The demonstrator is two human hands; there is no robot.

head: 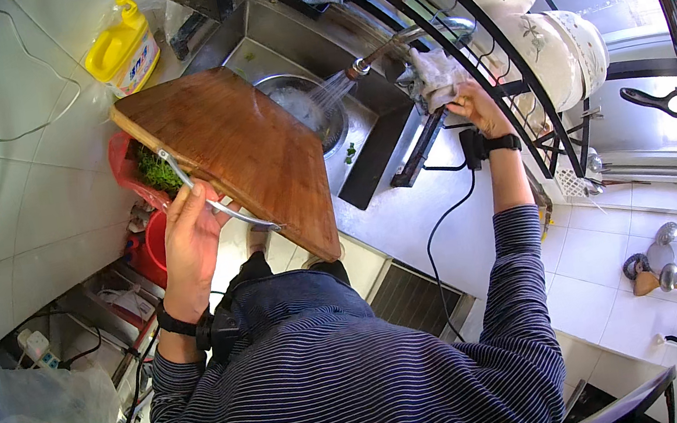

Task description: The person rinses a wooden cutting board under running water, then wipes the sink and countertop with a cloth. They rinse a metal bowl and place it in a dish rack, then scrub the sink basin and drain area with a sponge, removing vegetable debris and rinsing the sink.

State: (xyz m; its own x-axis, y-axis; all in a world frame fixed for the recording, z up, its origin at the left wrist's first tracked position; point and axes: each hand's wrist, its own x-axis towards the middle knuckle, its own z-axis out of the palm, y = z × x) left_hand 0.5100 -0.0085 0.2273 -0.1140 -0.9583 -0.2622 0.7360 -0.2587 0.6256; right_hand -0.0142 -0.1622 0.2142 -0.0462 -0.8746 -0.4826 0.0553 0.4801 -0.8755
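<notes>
My left hand [192, 228] grips the metal handle of a wooden cutting board [236, 154], which is tilted over the near left part of the steel sink [255, 22]. My right hand [478, 109] reaches under the black rack and has its fingers on a pale cloth [440, 76] hanging by the back of the sink. Between the hands, water sprays from the faucet [359, 69] into a round metal basin [336, 135] in the sink. The basin's left part is hidden by the board.
A black dish rack [529, 75] with patterned bowls [553, 54] arches over the counter [393, 223] at right. A yellow detergent jug [124, 53] stands behind the board. At left, leafy greens [156, 170] sit in a red bag [121, 163]. A black cable [433, 263] hangs from my right wrist.
</notes>
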